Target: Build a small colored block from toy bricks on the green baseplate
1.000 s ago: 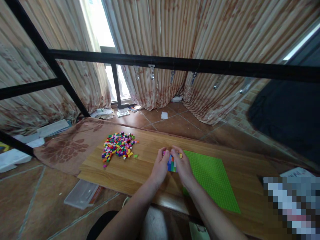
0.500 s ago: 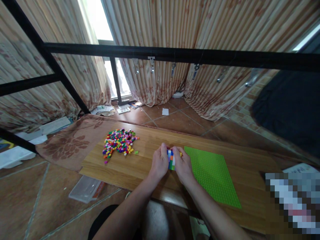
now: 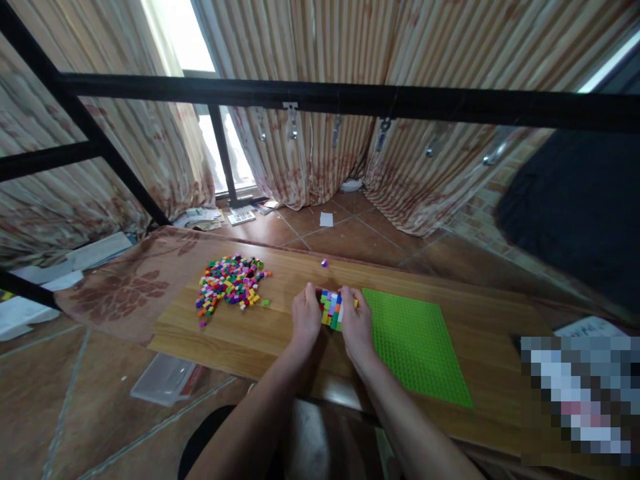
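Between my two hands is a block of joined toy bricks (image 3: 331,309) in blue, yellow, green, white and orange. My left hand (image 3: 306,317) grips its left side and my right hand (image 3: 358,317) its right side, fingers curled behind it. Just right of my right hand lies a bright green studded baseplate (image 3: 417,347). A small purple and white brick piece (image 3: 325,263) sits on the table beyond my hands. To the left a pile of loose coloured bricks (image 3: 231,283) is spread out.
The wooden table (image 3: 273,333) runs from left to right in front of me. A clear plastic box (image 3: 163,379) rests on the tiled floor at the left. A black metal rail (image 3: 320,97) crosses beyond the table, before the curtains (image 3: 330,40).
My hands have moved slightly apart, and more of the brick block shows between them. A small purple and white piece now shows beyond them. The whole view has shifted a little.
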Available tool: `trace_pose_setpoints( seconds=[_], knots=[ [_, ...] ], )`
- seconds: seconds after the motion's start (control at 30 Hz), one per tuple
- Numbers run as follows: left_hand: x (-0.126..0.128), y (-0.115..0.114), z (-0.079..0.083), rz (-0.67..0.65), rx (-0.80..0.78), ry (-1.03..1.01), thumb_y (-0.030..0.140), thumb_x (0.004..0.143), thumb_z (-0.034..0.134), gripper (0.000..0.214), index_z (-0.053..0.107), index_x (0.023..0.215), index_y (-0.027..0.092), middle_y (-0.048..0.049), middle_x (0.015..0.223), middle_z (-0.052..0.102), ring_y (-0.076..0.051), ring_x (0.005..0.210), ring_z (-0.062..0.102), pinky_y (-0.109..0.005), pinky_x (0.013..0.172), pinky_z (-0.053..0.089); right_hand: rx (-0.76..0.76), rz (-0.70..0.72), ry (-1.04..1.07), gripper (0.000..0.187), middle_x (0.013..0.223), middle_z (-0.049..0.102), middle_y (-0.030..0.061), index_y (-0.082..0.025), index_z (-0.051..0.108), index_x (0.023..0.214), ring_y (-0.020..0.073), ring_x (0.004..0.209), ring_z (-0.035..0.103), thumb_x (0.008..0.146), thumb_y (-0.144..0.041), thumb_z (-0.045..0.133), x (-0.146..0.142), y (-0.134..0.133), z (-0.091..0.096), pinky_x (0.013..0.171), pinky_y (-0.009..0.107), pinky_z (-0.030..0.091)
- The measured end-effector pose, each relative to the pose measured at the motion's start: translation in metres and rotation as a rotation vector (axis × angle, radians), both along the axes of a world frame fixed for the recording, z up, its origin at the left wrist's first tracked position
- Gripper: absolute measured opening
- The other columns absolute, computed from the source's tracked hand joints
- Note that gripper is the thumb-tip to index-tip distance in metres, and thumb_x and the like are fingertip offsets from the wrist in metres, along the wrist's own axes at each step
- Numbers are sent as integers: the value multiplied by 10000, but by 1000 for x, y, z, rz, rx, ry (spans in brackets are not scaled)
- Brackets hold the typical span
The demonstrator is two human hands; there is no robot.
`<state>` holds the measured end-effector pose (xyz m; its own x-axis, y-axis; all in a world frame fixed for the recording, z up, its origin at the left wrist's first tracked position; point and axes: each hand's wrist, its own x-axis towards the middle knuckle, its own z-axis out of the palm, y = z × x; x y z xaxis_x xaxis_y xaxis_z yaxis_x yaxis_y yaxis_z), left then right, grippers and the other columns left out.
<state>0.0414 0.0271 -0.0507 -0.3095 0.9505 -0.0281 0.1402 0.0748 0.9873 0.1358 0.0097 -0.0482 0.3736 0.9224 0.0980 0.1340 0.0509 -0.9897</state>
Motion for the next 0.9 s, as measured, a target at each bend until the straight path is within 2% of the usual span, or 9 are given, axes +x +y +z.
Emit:
trace_pose_setpoints(
  seconds=[0.2,0.47,0.57,0.67,0.77,0.9],
  knots=[
    [-10,-6,1,118,45,-104,447,900,299,495,685,861,141,-98,814,718,-207,808,668,-326,780,486,-68,-37,207,445,669,625,-15,-197,623,842,144,572,556,774,-629,541,13,-2,5,540,254,446],
    [-26,2,-1,188,95,-165,433,865,348,442,673,888,134,-86,777,710,-202,796,674,-337,793,486,-102,-71,369,420,616,629,-16,-203,607,802,152,542,579,752,-619,585,23,-5,16,514,259,464],
    [-29,5,1,204,112,-155,421,865,341,436,670,905,138,-79,790,702,-197,803,668,-330,793,485,-126,-66,472,387,647,661,3,-202,607,786,166,572,617,772,-587,575,27,-6,23,559,287,503],
    [-23,-2,15,110,162,-93,402,887,346,402,663,923,158,-71,866,694,-190,888,647,-322,853,462,-166,-48,547,375,709,695,29,-196,617,794,185,622,653,788,-566,556,28,-6,28,622,324,534],
    [-9,-16,32,-56,198,-14,415,907,384,361,650,961,178,-68,987,677,-184,982,610,-308,906,427,-151,-5,500,391,706,693,22,-199,619,816,194,634,660,787,-580,541,26,-7,30,602,323,527],
    [11,-28,40,-196,155,-21,449,925,376,374,617,1044,189,-67,1025,661,-178,946,604,-286,834,448,-85,53,401,385,723,684,1,-207,622,842,186,646,647,773,-577,543,20,-8,27,555,287,486]
  ],
)
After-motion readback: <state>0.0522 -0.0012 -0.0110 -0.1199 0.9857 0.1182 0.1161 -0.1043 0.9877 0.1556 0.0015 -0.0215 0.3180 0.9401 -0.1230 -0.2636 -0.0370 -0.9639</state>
